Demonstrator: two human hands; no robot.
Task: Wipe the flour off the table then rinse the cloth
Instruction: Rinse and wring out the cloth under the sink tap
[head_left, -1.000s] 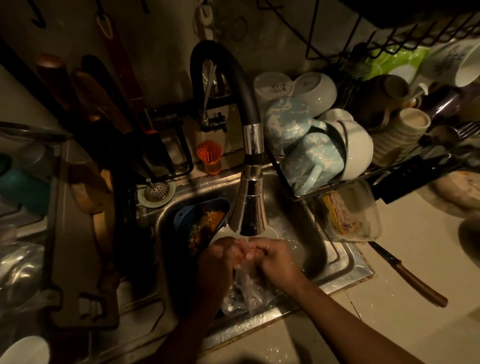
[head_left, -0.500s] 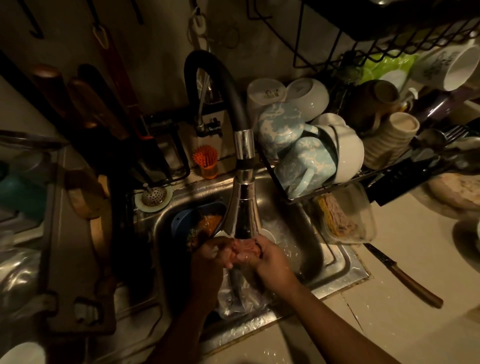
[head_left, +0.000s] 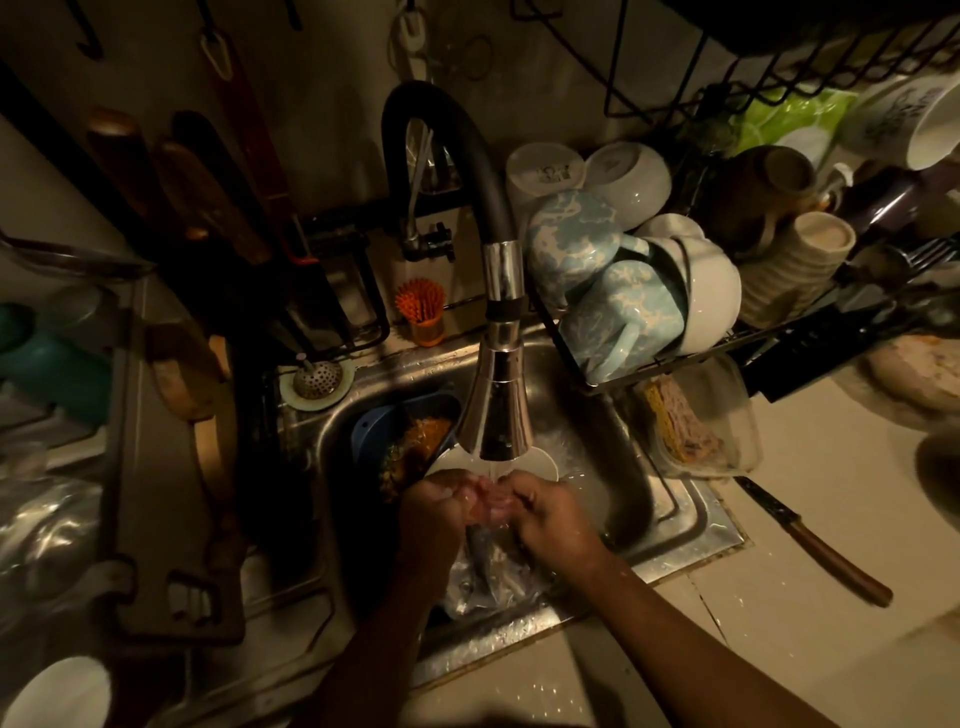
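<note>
— Hands, quick?
— Left hand and right hand, both over the sink. Fingers of each are curled round the cloth, knuckles close together.
— Cloth where?
— Pinkish wad bunched between the two hands, right under the faucet head, water running onto it.
— Below them?
— Crumpled clear plastic in the basin. Blue tub with food scraps to its left.
— Counter?
— Brown-handled knife lying right of the sink, not touching it. Blue-and-white mugs upside down in the rack beside the faucet.
</note>
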